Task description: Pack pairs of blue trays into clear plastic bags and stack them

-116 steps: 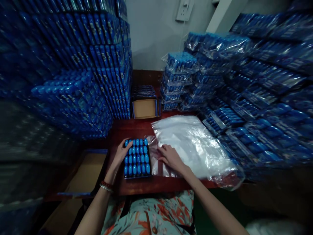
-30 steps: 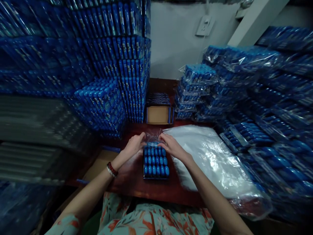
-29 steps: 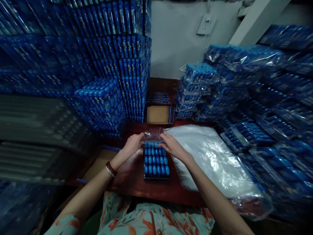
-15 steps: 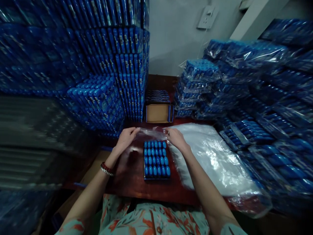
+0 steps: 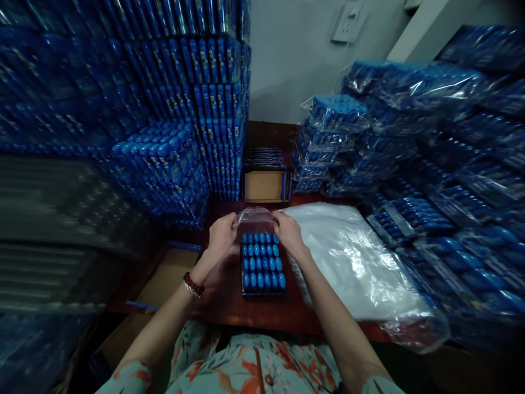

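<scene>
A flat tray of blue capped items (image 5: pixel 262 264) lies on the dark red table (image 5: pixel 229 301) in front of me. My left hand (image 5: pixel 220 239) and my right hand (image 5: pixel 289 234) each pinch one side of a clear plastic bag (image 5: pixel 256 215), held open just beyond the tray's far edge. The bag's mouth arches between my fingers and hangs above the tray's far row. A beaded bracelet sits on my left wrist.
A pile of clear plastic bags (image 5: pixel 353 262) lies to the right of the tray. Bagged blue packs (image 5: pixel 430 158) are heaped on the right, stacked blue packs (image 5: pixel 164 120) tower on the left. An open cardboard box (image 5: pixel 266 186) stands behind, another (image 5: pixel 164 279) at lower left.
Earlier my left hand rested on the tray while my right took a bag from the pile. Since then both hands have drawn the bag's mouth open and narrowed it over the tray's far edge.
</scene>
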{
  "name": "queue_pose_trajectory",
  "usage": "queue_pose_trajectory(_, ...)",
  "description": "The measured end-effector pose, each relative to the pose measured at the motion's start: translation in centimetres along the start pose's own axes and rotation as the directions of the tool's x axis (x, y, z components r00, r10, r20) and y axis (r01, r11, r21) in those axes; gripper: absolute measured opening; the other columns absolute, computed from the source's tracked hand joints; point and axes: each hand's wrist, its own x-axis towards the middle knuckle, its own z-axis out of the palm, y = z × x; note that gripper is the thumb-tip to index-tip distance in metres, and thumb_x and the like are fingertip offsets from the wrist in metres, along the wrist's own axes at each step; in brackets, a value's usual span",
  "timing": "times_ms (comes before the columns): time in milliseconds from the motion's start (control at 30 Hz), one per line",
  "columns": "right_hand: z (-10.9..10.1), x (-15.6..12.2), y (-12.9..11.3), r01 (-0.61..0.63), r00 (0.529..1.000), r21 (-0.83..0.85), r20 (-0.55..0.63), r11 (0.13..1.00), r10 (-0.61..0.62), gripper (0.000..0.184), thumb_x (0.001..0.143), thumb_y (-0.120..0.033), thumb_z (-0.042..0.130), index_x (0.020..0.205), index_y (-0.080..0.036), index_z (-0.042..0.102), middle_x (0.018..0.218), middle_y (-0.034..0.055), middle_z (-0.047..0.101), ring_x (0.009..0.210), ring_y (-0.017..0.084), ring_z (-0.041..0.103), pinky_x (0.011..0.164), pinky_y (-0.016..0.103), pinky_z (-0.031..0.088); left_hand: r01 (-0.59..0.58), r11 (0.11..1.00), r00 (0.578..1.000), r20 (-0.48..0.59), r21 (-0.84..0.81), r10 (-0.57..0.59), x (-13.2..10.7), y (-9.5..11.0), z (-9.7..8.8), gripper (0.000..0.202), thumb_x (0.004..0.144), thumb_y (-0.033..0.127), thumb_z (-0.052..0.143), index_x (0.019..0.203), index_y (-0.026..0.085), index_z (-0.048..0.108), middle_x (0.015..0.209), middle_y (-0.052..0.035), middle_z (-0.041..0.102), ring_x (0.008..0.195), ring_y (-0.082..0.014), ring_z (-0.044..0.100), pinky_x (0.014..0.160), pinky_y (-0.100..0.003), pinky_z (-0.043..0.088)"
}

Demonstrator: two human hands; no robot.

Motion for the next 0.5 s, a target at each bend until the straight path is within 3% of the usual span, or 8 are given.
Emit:
queue_pose_trajectory(133,0.4,0.0,1.6,0.012,1.000,0.066,-0.008,0.998,-0.011,0.023,0.084,-0.011,0.041,0.098,-0.018,0.057,0.098,0.0079,0.062,0.089,0.020,0.057,0.071,0.027,0.038,0.011,1.000,0.994,0.109,-0.027,-0.008,0.5,-1.3,-0.2,0.029,0.081,0.035,0.055,0.060,0.018,0.044,0.055,0.0052,0.043,0.056,-0.0101,0.042,0.054,-0.020,0.026)
queue_pose_trajectory(233,0.8,-0.6,2.2,-0.002,1.000,0.058,-0.017,0.998,0.003,0.026,0.083,-0.009,0.041,0.102,-0.016,0.056,0.101,0.0088,0.062,0.089,0.020,0.058,0.072,0.026,0.038,-0.009,0.995,0.988,0.151,0.102,-0.006,0.4,-2.0,-0.4,0.010,0.082,0.028,0.055,0.083,0.018,0.054,0.069,0.0006,0.058,0.065,-0.0138,0.054,0.057,-0.021,0.033)
queue_pose_trajectory(267,1.0,-0.7,2.1,-0.023,0.999,0.058,-0.027,0.998,0.024,0.025,0.083,-0.010,0.041,0.102,-0.016,0.056,0.100,0.0092,0.062,0.088,0.020,0.058,0.071,0.026,0.038,0.001,0.990,0.988,0.152,0.144,-0.023,0.3,-2.1,-0.3,0.013,0.082,0.024,0.055,0.093,0.019,0.054,0.076,-0.0026,0.062,0.070,-0.0162,0.058,0.060,-0.022,0.035)
queue_pose_trajectory(333,1.4,-0.6,1.9,-0.076,0.996,0.074,-0.049,0.994,0.080,0.023,0.086,-0.013,0.040,0.101,-0.016,0.057,0.097,0.0098,0.064,0.086,0.020,0.059,0.069,0.026,0.037,0.089,0.982,0.989,0.104,0.163,-0.107,0.3,-2.4,0.1,0.021,0.081,0.019,0.053,0.102,0.017,0.054,0.087,-0.0104,0.066,0.079,-0.0220,0.063,0.067,-0.027,0.041)
queue_pose_trajectory(400,1.8,-0.3,1.5,-0.133,0.988,0.104,-0.059,0.986,0.140,0.024,0.089,-0.017,0.038,0.103,-0.016,0.057,0.092,0.0103,0.066,0.083,0.021,0.060,0.067,0.027,0.036,0.210,0.971,0.977,0.024,0.113,-0.214,0.6,-2.5,0.7,0.017,0.082,0.019,0.049,0.094,0.014,0.060,0.089,-0.0169,0.067,0.084,-0.0271,0.065,0.072,-0.032,0.044)
queue_pose_trajectory(500,2.3,0.5,1.3,-0.217,0.967,0.191,-0.093,0.957,0.237,0.029,0.092,-0.025,0.035,0.111,-0.017,0.056,0.088,0.0107,0.067,0.081,0.023,0.061,0.066,0.028,0.037,0.283,0.959,0.959,-0.028,0.003,-0.282,1.2,-2.4,2.0,0.034,0.090,0.029,0.033,0.083,0.013,0.063,0.079,-0.0156,0.068,0.075,-0.0244,0.067,0.068,-0.031,0.047)
